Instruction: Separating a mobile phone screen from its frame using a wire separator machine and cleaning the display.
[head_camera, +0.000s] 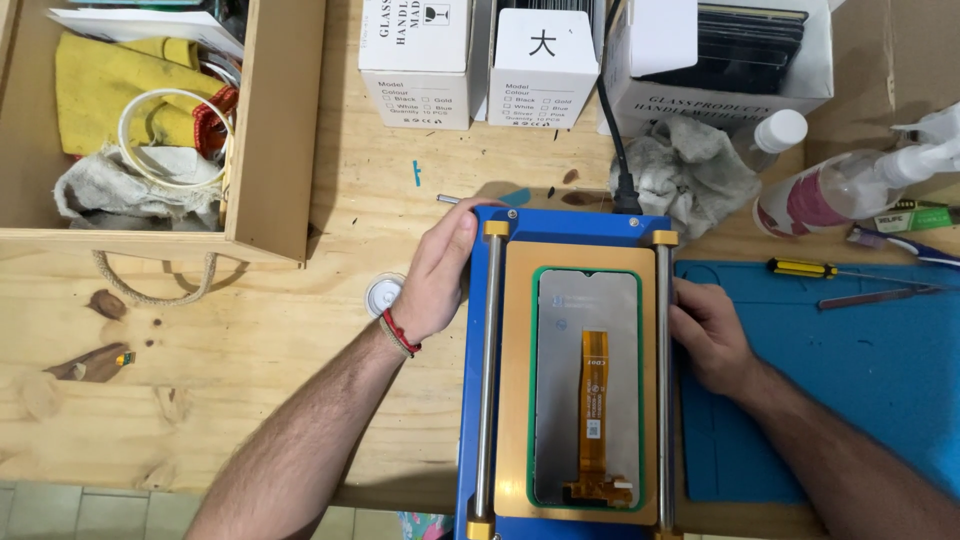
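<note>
A: Where do the hands sit against the blue machine (480, 480)?

B: One on each flank. The left hand (432, 275) lies flat along the left rail (488, 370), its fingers together, resting on the frame and pinching nothing. The right hand (708, 330) touches the right rail (662, 380), fingers curled against it; I cannot tell whether it grips the rail or only leans on it.

A: And the phone screen (588, 385)?

B: Face down in the middle of the machine, on the tan pad, between the two rails, with its orange ribbon cable (594, 405) running lengthwise. Neither hand touches it.

A: Around the machine?

B: A blue mat (850, 380) just right of it, a grey rag (690, 170) behind it, and a spray bottle (840, 185) beyond the rag.
</note>
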